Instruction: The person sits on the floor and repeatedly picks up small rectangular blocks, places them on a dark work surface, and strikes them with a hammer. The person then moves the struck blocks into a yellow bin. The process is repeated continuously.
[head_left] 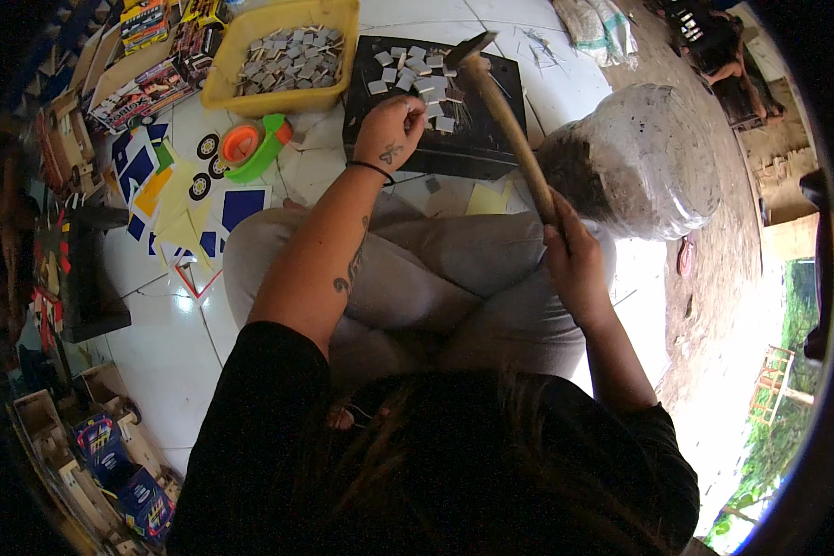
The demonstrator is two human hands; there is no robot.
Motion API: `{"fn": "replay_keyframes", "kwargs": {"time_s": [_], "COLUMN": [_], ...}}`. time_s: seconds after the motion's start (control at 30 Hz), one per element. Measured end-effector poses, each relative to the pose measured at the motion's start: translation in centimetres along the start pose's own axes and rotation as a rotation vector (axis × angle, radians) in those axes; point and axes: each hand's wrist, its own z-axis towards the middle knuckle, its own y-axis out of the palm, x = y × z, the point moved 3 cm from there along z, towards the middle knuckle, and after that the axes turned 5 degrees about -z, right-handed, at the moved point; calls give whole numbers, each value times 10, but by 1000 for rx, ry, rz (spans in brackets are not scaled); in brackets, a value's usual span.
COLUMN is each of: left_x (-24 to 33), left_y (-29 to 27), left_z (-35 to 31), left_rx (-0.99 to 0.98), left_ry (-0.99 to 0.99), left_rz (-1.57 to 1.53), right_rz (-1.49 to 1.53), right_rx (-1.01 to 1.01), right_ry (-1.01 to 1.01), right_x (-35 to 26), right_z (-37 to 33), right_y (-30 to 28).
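Note:
My right hand [574, 264] is wrapped round the lower end of a hammer's wooden handle [517, 144]. The hammer's dark metal head [470, 52] is raised over the back of a low black block [477, 161]. On this block lie several small grey square pieces [417, 65], some with pale wooden sticks, and a scatter of thin nails [461, 113]. My left hand [394, 125] is over the block's left part, beside the grey pieces. Its fingers are pinched together, and whatever they hold is hidden.
A yellow basin [218, 97] full of similar grey pieces stands behind left. Coloured sheet scraps [171, 208], small wheels [200, 186] and a green tape dispenser [261, 157] lie on the left. Toy trucks [144, 93] line the far left. A plastic-wrapped bundle [635, 162] sits right of the block.

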Motion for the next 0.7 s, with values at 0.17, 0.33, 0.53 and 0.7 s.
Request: {"fn": "replay_keyframes", "kwargs": {"time_s": [0.17, 0.33, 0.53, 0.7], "left_x": [9, 34, 67, 76], "left_y": [-11, -32, -48, -46], "left_z": [6, 8, 10, 12], "left_rx": [99, 88, 91, 58], "left_ry": [-55, -92, 50, 193], "left_rz": [-80, -130, -69, 112], "right_rz": [78, -287, -331, -67], "right_rx": [71, 99, 40, 322], "right_ry": [129, -54, 150, -316], "right_x": [37, 57, 28, -29], "right_z": [27, 68, 82, 111], "right_y": [3, 40, 60, 33]}}
